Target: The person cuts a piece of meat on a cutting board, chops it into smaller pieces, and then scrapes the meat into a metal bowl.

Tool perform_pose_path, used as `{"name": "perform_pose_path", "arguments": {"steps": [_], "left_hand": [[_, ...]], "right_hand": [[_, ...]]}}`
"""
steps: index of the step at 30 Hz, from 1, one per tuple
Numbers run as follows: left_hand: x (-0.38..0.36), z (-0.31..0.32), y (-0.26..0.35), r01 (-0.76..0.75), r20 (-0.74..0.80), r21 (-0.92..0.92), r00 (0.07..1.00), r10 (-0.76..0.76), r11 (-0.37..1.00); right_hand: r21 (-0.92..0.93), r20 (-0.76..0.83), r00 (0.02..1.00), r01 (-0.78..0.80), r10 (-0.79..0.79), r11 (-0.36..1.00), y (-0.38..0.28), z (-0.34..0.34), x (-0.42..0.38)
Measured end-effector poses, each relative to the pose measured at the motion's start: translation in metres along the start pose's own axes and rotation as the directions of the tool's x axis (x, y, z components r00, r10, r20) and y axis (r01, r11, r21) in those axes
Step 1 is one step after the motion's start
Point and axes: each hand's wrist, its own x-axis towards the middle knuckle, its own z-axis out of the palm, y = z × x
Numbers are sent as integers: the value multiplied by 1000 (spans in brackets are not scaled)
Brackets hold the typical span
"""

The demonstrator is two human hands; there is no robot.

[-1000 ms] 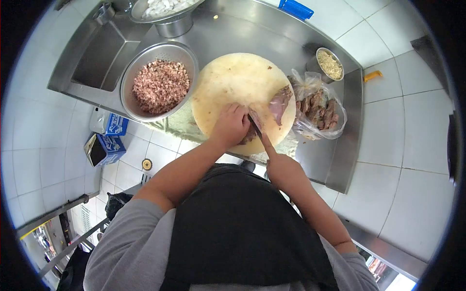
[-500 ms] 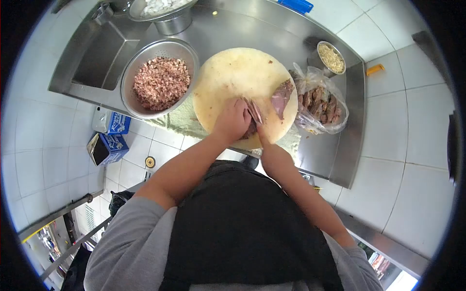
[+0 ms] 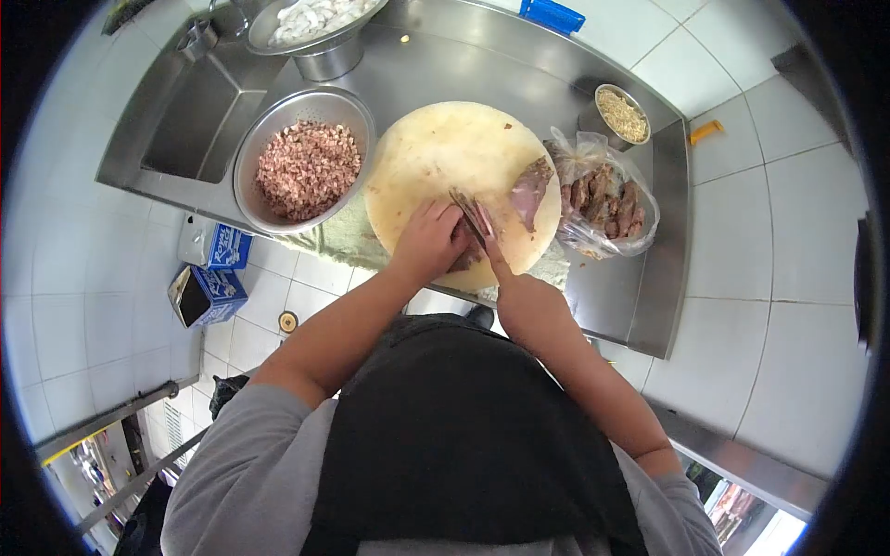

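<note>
On the round cutting board point(image 3: 436, 139), my left hand point(image 3: 429, 241) presses with curled fingers on a dark piece of meat point(image 3: 466, 259), which it partly hides. My right hand point(image 3: 530, 310) grips a knife point(image 3: 470, 215), its index finger stretched along the blade. The blade lies right beside the left fingertips, against the meat; its handle is hidden in my fist. Another slab of meat point(image 3: 530, 193), pinkish with a dark edge, rests on the board's right side.
Left of the board stands a metal colander of diced meat point(image 3: 309, 171), with a sink point(image 3: 199, 130) beyond. A bowl of whitish pieces point(image 3: 320, 20) is at the back. To the right are a clear bag of meat chunks point(image 3: 607, 199) and a metal pot of chopped pale bits point(image 3: 621, 116).
The knife blade shows more of its flat side and has shifted slightly towards my left fingers. My left hand keeps its hold on the meat. The whole view has shifted a little.
</note>
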Motion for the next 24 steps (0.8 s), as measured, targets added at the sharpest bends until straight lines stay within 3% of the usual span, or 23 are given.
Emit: {"name": "perform_pose_path", "arguments": {"steps": [3, 8, 9, 11, 12, 16, 18, 20, 24], "left_hand": [[2, -4, 1, 28, 71, 36, 997, -30, 999], [2, 2, 0, 34, -38, -34, 999, -35, 999], [-1, 2, 1, 38, -42, -50, 998, -40, 998], [-5, 4, 0, 75, 2, -65, 997, -75, 995], [-1, 3, -2, 101, 30, -65, 995, -99, 993], [0, 4, 3, 92, -6, -72, 996, -93, 993], [-1, 3, 3, 34, -102, 0, 994, -34, 999], [-2, 6, -2, 41, -79, -26, 996, -43, 999], [-7, 12, -5, 60, -89, -74, 994, -66, 995]], "right_hand": [[-17, 31, 999, -8, 9, 1000, 0, 3, -1], [-20, 187, 980, -67, 69, 998, -3, -25, -24], [-22, 197, 978, -64, 67, 998, 2, -6, -11], [82, 2, 1000, 4, -5, 997, 20, 46, 23], [74, -5, 1000, 8, -8, 997, 18, 37, 27], [27, 89, 996, -22, 19, 999, 3, 8, 21], [15, 113, 993, -18, 16, 1000, -4, -14, 5], [-10, 205, 979, -20, 22, 1000, -7, -28, -16], [44, 248, 968, -38, 26, 998, -2, 0, -3]]}}
